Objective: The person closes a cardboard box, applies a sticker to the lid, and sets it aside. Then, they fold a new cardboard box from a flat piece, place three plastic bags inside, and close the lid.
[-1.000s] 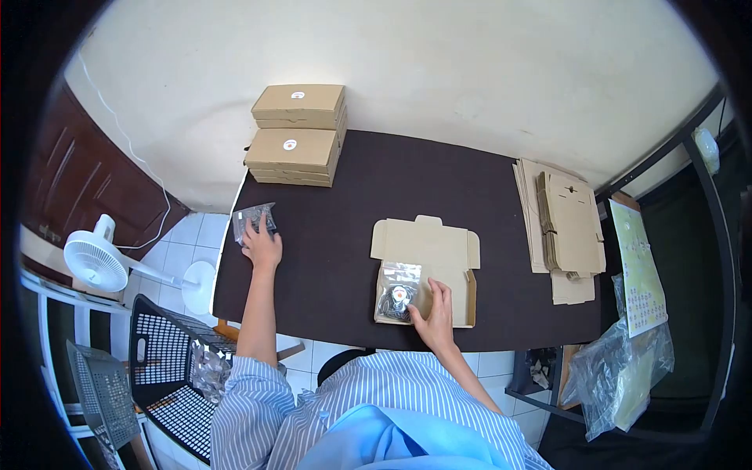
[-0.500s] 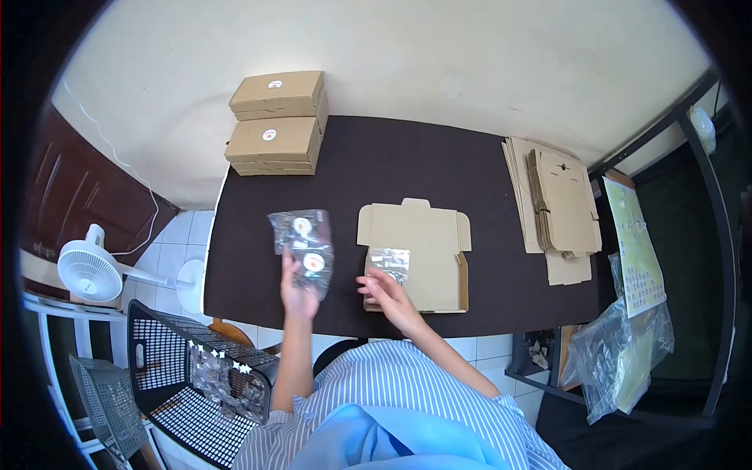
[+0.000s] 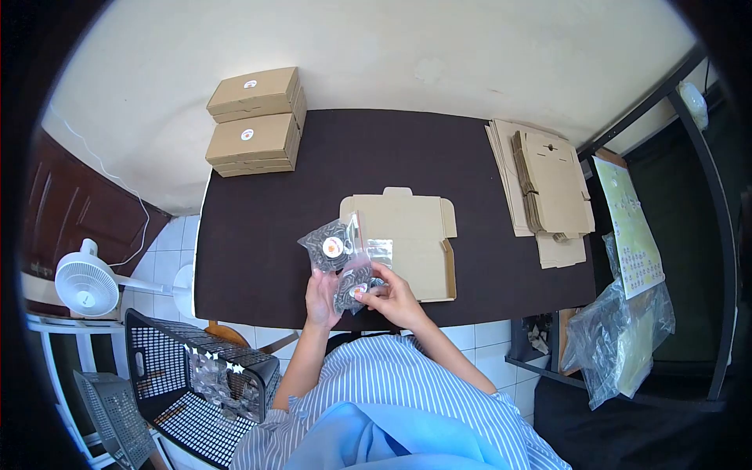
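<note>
Two clear plastic bags filled with dark pieces are held in front of me, each with a round white sticker. The upper bag [image 3: 319, 249] leans toward the left, and the lower bag [image 3: 352, 278] overlaps its bottom edge. My left hand [image 3: 319, 299] is closed around the bags from the left side. From the right, my right hand [image 3: 398, 302] pinches the lower bag beside its sticker. Behind them lies an open cardboard box [image 3: 419, 262] with its lid folded back. Inside it, a small clear packet [image 3: 381, 251] shows at the left, partly hidden by the bags.
Closed cardboard boxes [image 3: 254, 141] with stickers are stacked at the table's back left. Flat folded cardboard [image 3: 552, 184] is piled at the right. A black plastic basket [image 3: 145, 368] holding more bags stands at lower left, near a white fan [image 3: 90, 278].
My left hand has brought the bags rightward to the box's left edge. My right hand has come from the box's left side to grip the lower bag. The view has shifted slightly.
</note>
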### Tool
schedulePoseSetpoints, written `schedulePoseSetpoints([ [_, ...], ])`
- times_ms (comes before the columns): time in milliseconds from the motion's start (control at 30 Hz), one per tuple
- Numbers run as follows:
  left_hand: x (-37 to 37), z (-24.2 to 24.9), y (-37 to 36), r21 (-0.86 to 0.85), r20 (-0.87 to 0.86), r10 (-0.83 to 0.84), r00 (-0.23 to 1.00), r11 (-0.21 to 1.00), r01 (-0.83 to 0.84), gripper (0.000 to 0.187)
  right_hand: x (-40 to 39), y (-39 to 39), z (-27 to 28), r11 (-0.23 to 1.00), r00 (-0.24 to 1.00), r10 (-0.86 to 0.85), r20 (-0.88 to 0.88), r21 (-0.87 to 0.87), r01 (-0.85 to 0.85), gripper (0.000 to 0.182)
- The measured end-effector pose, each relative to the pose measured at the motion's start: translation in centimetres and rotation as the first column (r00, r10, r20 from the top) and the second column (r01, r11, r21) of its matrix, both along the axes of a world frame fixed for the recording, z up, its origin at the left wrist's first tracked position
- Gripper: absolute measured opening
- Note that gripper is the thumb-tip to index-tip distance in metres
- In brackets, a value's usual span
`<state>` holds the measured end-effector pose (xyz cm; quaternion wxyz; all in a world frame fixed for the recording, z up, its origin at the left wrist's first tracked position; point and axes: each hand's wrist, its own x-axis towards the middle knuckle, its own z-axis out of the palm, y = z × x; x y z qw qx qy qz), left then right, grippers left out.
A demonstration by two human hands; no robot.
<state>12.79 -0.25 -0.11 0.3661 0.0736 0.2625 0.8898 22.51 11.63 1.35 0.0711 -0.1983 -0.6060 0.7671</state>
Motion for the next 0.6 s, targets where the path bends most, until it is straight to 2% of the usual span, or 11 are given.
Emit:
schedulePoseSetpoints([
  [33, -0.2, -0.3, 0.0, -0.027, 0.063, -0.043, 0.997, 0.999, 0.045, 0.055, 0.2, 0.3, -0.3, 0.998, 0.999, 0.031, -0.034, 0.047, -0.029, 0.055],
  [67, -0.4, -0.6, 0.1, -0.117, 0.051, -0.031, 0.998, 0.992, 0.037, 0.049, 0.4, 0.7, -0.6, 0.999, 0.999, 0.029, -0.035, 0.046, -0.028, 0.055],
  [100, -0.5, -0.9, 0.3, -0.118, 0.05, -0.031, 0.998, 0.992, 0.037, 0.049, 0.6, 1.2, -0.7, 0.995, 0.999, 0.033, -0.027, 0.091, -0.03, 0.055],
  [167, -0.6, -1.9, 0.6, -0.231, 0.033, 0.247, 0.969, 0.945, -0.233, 0.033, 1.3, 2.3, -1.0, 0.99, 0.999, 0.038, -0.02, 0.134, -0.034, 0.055],
  [233, -1.0, -1.6, -0.1, -0.31, 0.006, 0.303, 0.953, 0.907, -0.286, 0.024, 2.1, 4.2, -1.4, 0.984, 0.985, -0.169, 0.024, 0.057, 0.167, 0.056],
  [367, -1.9, -2.3, -2.0, -0.324, 0.013, 0.313, 0.95, 0.9, -0.292, 0.026, 2.9, 7.6, -2.3, 0.956, 0.97, -0.217, 0.109, 0.226, 0.188, 0.061],
  [433, -2.3, -2.9, -2.5, -0.375, 0.063, 0.333, 0.941, 0.881, -0.287, 0.031, 2.9, 8.3, -2.2, 0.86, 0.938, -0.156, 0.308, 0.509, -0.024, 0.07],
  [467, -2.5, -3.1, -2.7, -0.481, 0.0, 0.338, 0.941, 0.825, -0.296, 0.039, 2.9, 8.4, -2.5, 0.833, 0.927, -0.127, 0.352, 0.546, -0.093, 0.08],
  [500, -2.5, -3.1, -2.8, -0.482, 0.0, 0.338, 0.941, 0.824, -0.296, 0.039, 2.9, 8.3, -3.0, 0.833, 0.927, -0.126, 0.353, 0.545, -0.094, 0.08],
  [567, -2.3, -3.0, -2.8, -0.792, -0.315, 0.183, 0.931, 0.489, -0.364, 0.052, 3.1, 7.9, -3.6, 0.857, 0.959, -0.146, 0.244, 0.515, 0.0, 0.083],
  [600, -2.2, -3.0, -2.7, -0.793, -0.313, 0.184, 0.932, 0.489, -0.363, 0.052, 3.1, 8.0, -3.4, 0.857, 0.958, -0.146, 0.245, 0.515, -0.002, 0.083],
])
